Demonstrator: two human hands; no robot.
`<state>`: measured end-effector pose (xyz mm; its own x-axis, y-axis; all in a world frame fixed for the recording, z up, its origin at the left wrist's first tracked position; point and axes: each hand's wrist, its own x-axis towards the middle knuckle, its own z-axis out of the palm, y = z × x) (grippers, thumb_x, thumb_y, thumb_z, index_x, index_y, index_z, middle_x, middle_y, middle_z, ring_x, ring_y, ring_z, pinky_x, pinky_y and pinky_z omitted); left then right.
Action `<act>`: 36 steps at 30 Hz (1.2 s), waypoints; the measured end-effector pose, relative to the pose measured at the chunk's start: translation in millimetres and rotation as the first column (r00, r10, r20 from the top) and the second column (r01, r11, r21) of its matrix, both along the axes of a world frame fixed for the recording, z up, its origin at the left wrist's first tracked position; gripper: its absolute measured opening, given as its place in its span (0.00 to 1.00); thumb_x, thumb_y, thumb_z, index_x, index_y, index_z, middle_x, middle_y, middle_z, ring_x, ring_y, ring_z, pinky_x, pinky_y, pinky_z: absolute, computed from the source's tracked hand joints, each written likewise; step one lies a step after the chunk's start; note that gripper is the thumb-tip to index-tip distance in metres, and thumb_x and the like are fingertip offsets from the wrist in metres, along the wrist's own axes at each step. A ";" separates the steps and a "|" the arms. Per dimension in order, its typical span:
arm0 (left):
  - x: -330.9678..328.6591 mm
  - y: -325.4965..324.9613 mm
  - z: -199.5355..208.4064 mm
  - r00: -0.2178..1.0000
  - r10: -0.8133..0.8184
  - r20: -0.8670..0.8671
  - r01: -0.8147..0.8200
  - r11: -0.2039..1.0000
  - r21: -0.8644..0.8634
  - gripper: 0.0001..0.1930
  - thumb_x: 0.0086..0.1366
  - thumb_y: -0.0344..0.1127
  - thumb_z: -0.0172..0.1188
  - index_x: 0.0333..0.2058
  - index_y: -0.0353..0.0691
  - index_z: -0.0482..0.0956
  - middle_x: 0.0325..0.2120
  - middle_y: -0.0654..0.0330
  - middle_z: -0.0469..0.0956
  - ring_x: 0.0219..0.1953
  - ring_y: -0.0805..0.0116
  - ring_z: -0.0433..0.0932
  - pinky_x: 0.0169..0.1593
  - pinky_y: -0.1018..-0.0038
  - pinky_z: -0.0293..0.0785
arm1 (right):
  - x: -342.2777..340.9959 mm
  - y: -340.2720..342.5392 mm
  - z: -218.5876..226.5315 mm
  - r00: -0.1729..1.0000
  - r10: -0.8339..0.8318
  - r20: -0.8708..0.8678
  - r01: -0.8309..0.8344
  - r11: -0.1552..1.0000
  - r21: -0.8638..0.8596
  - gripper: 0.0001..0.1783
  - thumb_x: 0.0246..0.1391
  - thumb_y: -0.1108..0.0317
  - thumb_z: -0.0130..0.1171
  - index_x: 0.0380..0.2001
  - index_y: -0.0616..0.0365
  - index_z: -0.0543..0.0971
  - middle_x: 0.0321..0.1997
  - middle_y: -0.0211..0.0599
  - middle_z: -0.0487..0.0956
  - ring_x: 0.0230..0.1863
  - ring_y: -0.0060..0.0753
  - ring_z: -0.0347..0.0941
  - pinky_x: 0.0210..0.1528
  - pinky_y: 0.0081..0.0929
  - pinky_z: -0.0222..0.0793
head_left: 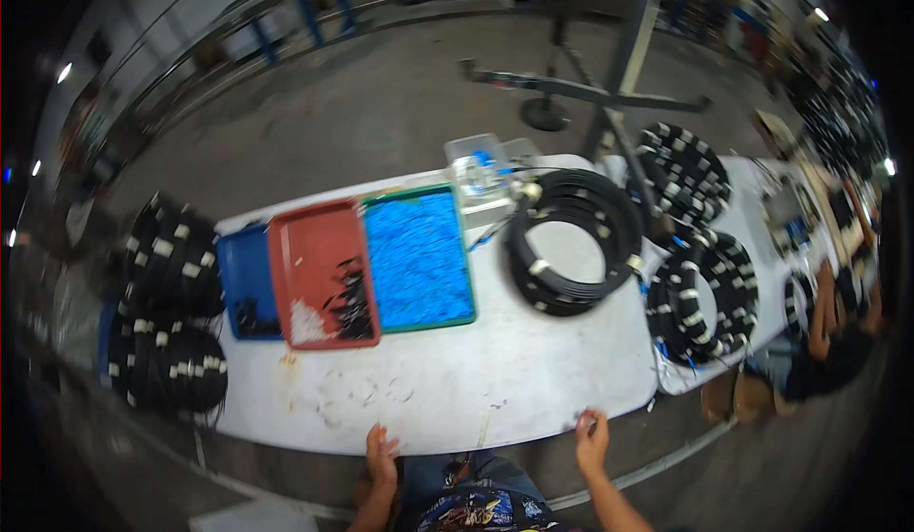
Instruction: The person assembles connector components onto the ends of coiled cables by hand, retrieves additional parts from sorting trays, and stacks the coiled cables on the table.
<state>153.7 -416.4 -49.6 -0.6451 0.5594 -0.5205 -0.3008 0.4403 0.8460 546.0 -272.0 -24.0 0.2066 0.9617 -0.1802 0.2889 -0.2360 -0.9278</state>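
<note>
My left hand (382, 452) is at the front edge of the white table (543, 380), its fingers loosely apart with nothing seen in them. Farther right along the same edge is my right hand (591, 439), thumb and fingers curled together; whatever they may hold is too small to make out. A thick coil of black tubing (624, 232) bound with pale tape lies beyond my right hand. Beyond my left hand, a red tray (314, 232) holds small black and white pieces. Beside it a green tray (419, 325) is filled with blue strips (419, 256).
A blue tray (248, 270) sits partly under the red one. Clear plastic bins (476, 166) stand at the back. Taped black coils are stacked at left (171, 356) and right (705, 299). A metal post (633, 47) rises behind. At far right a person (838, 342) sits.
</note>
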 end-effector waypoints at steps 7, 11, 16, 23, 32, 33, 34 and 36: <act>-18.9 -130.9 15.1 0.728 0.675 0.119 -0.651 0.735 -0.191 0.19 0.75 0.45 0.53 0.59 0.48 0.72 0.54 0.58 0.78 0.46 0.64 0.79 0.44 0.66 0.76 | -98.1 -53.9 15.6 0.857 0.479 -0.191 -0.515 0.820 -0.250 0.07 0.64 0.70 0.62 0.42 0.60 0.81 0.33 0.32 0.83 0.32 0.19 0.77 0.35 0.21 0.72; -51.7 -74.7 57.4 0.844 0.531 0.079 -0.536 0.842 0.067 0.14 0.72 0.36 0.59 0.54 0.41 0.77 0.47 0.58 0.83 0.44 0.69 0.80 0.45 0.77 0.74 | -164.9 14.8 27.5 0.572 0.812 -0.114 -0.810 0.537 -0.238 0.05 0.64 0.76 0.60 0.42 0.63 0.79 0.35 0.29 0.81 0.35 0.20 0.76 0.41 0.22 0.75; -134.7 -31.7 101.3 0.886 0.349 -0.306 -0.236 0.907 0.350 0.13 0.68 0.28 0.63 0.51 0.36 0.79 0.45 0.58 0.83 0.44 0.73 0.79 0.48 0.77 0.73 | -282.9 101.0 57.0 0.569 0.816 -0.101 -0.821 0.571 -0.006 0.06 0.65 0.73 0.59 0.41 0.64 0.79 0.32 0.31 0.81 0.32 0.20 0.75 0.36 0.22 0.72; -353.2 -80.0 197.5 0.306 0.733 -0.607 -0.451 0.673 0.586 0.14 0.69 0.30 0.62 0.51 0.35 0.76 0.48 0.58 0.78 0.50 0.69 0.75 0.56 0.72 0.70 | -546.2 100.0 117.3 0.306 0.914 -0.265 -0.941 0.333 0.060 0.09 0.67 0.69 0.62 0.44 0.64 0.77 0.38 0.31 0.80 0.39 0.23 0.76 0.46 0.24 0.74; -603.3 -214.7 270.1 0.025 0.887 -0.461 -0.602 0.382 0.701 0.20 0.69 0.35 0.64 0.56 0.39 0.73 0.50 0.61 0.73 0.54 0.70 0.71 0.59 0.73 0.65 | -897.8 20.6 246.7 -0.173 0.944 -0.281 -0.887 -0.025 0.461 0.10 0.65 0.70 0.63 0.44 0.65 0.77 0.32 0.28 0.80 0.35 0.17 0.75 0.42 0.21 0.72; -626.9 -223.4 277.9 0.079 0.886 -0.456 -0.630 0.399 0.666 0.22 0.68 0.37 0.65 0.57 0.39 0.72 0.50 0.61 0.73 0.53 0.71 0.71 0.57 0.74 0.65 | -928.1 15.0 258.4 -0.187 0.934 -0.304 -0.880 -0.022 0.475 0.09 0.65 0.70 0.63 0.43 0.65 0.77 0.32 0.29 0.80 0.35 0.17 0.75 0.41 0.21 0.72; -654.0 -233.8 279.7 0.067 0.887 -0.456 -0.629 0.393 0.671 0.22 0.68 0.37 0.65 0.57 0.39 0.72 0.50 0.61 0.73 0.53 0.71 0.71 0.57 0.74 0.65 | -957.0 10.9 268.1 -0.189 0.946 -0.264 -0.867 -0.034 0.497 0.10 0.64 0.70 0.63 0.43 0.65 0.77 0.32 0.30 0.81 0.34 0.18 0.75 0.41 0.21 0.72; -705.9 -251.8 277.2 0.221 0.889 -0.402 -0.722 0.426 0.545 0.28 0.66 0.41 0.68 0.60 0.40 0.69 0.50 0.61 0.73 0.53 0.71 0.71 0.55 0.74 0.65 | -1005.9 3.4 285.7 -0.172 0.969 -0.175 -0.860 -0.062 0.507 0.12 0.63 0.68 0.64 0.42 0.66 0.77 0.31 0.32 0.81 0.35 0.20 0.77 0.42 0.23 0.73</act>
<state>-552.2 -668.1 227.5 -0.8877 -0.4231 0.1815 0.1706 0.0639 0.9833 -459.9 -268.6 261.7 -0.9491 0.0983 0.2993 -0.2929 0.0742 -0.9532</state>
